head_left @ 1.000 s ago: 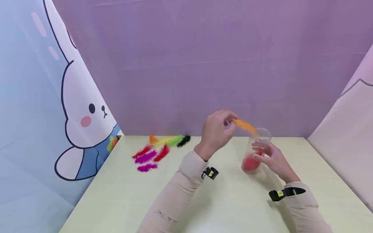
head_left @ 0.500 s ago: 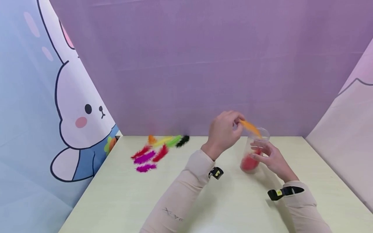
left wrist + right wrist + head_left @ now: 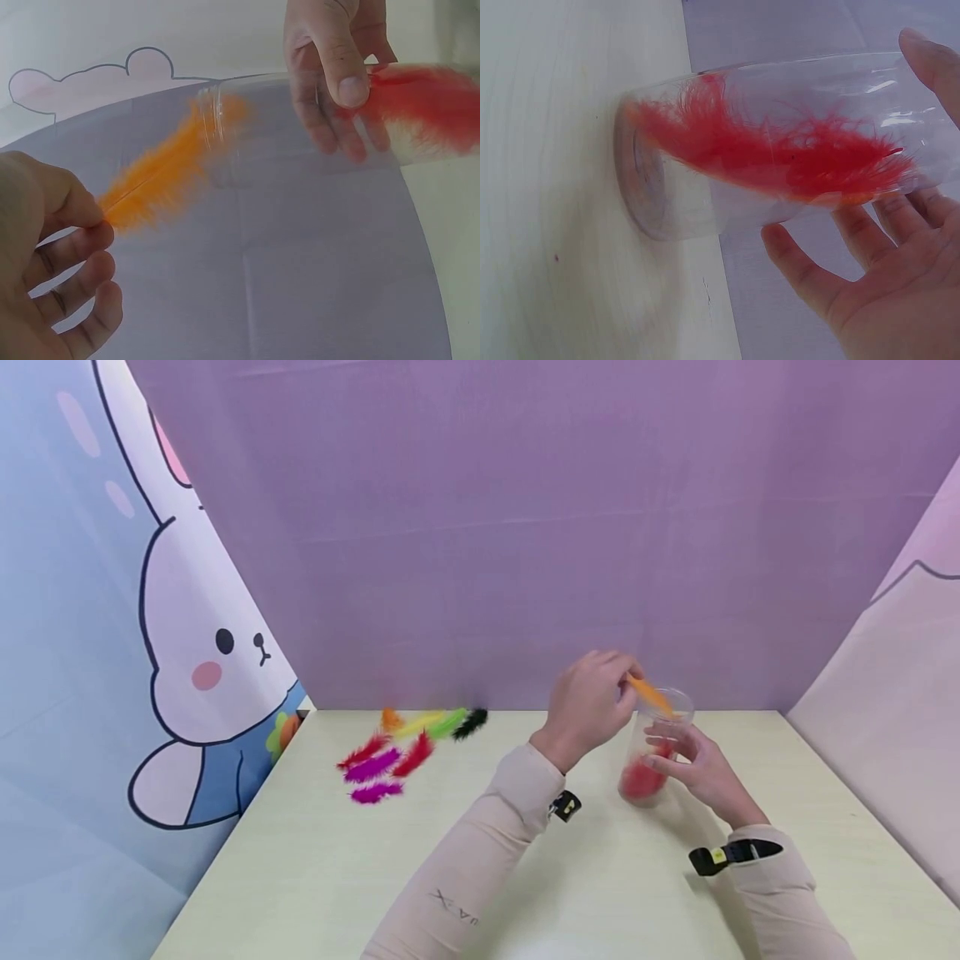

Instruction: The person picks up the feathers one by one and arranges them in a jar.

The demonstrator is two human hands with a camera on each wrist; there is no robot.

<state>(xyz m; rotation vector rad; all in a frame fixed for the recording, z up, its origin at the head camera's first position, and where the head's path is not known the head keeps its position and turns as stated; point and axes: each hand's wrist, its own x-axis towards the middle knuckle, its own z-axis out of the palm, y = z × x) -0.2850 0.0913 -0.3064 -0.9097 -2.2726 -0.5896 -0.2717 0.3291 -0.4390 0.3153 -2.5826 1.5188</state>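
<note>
Right of frame centre, left hand (image 3: 591, 703) pinches orange feather (image 3: 651, 696), far tip at mouth of clear cup (image 3: 640, 743); right hand (image 3: 708, 768) grips cup on tabletop (image 3: 315, 877), red fluff (image 3: 642, 778) inside; step looks like inserting feather; next move seems to call for lowering, then loosening pinch.

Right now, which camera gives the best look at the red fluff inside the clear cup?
The right wrist view: the red fluff appears large and close through the cup, its strands distinct. The left wrist view cuts it off at the picture's edge; the head view shows a small red patch, partly hidden by the right hand.
</note>
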